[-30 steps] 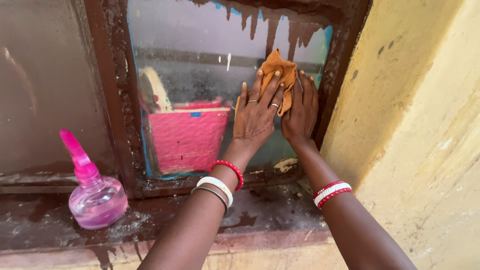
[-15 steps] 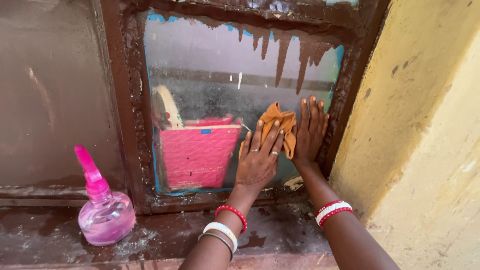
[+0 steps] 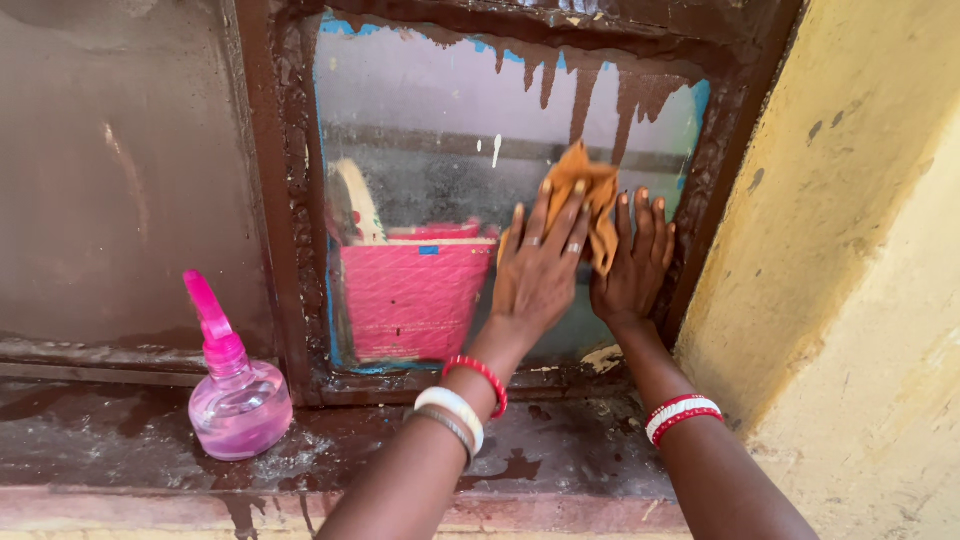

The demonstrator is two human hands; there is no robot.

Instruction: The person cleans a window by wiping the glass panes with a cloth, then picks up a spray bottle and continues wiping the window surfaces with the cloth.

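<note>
The left hand [image 3: 540,270] lies flat on the dusty glass window pane [image 3: 440,120], fingers spread and stretched upward, its grip open and pressing the crumpled orange cloth [image 3: 588,195] against the glass. The cloth sits under and just above the left fingertips, its upper folds bunched beyond them. The right hand [image 3: 632,265] rests just beside the left, also flat and open on the pane, its fingers touching the cloth's right edge; it closes around nothing. Two rings show on the left fingers, and red, white and grey bangles circle both wrists.

The dark brown painted window frame [image 3: 280,200] surrounds the pane, with paint drips running down from the top edge above the hands. Behind the glass, left of the left hand, stands a pink woven basket [image 3: 410,300]. Well to the left of both hands, on the stained brown sill [image 3: 100,440] below, stands a pink round spray bottle [image 3: 238,395], upright. A yellow plastered wall [image 3: 850,250] rises right of the right hand.
</note>
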